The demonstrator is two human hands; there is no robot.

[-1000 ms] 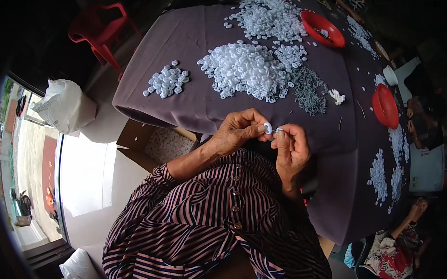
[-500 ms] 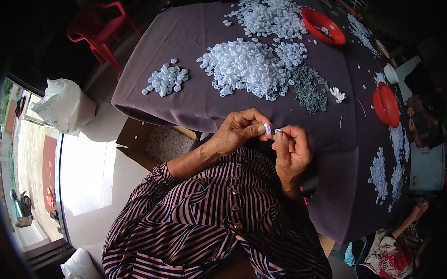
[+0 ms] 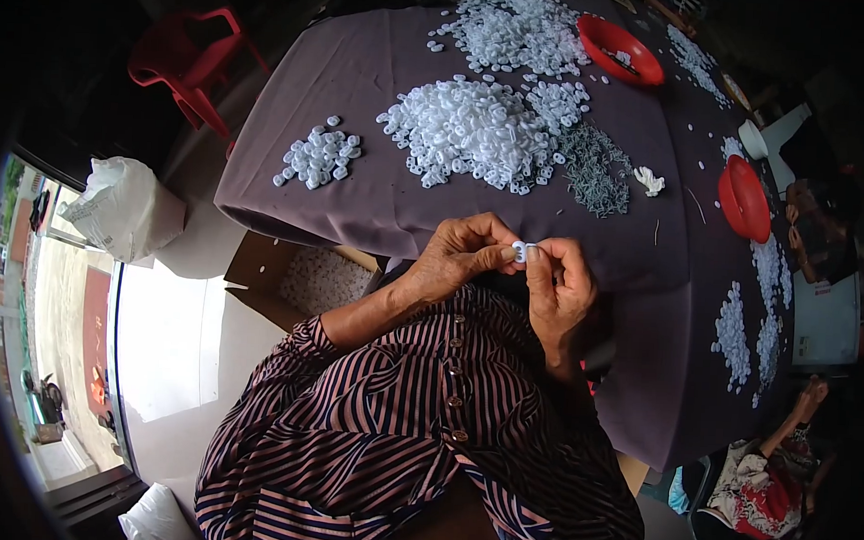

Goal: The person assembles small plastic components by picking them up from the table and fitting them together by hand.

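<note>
Purple-clothed table [image 3: 377, 201], hands [image 3: 513, 273] pinching white piece [image 3: 519, 251]

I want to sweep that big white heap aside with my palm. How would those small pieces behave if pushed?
The big heap of small white pieces is loose, so it would probably spread and scatter, not slide as one. The pieces look light and stiff like plastic; the hands pinch one by the fingertips. The purple cloth may drag and bunch.

A purple-clothed table [image 3: 378, 187] bears heaps of white plastic pieces [image 3: 470, 129], red bowls [image 3: 619, 48].
</note>
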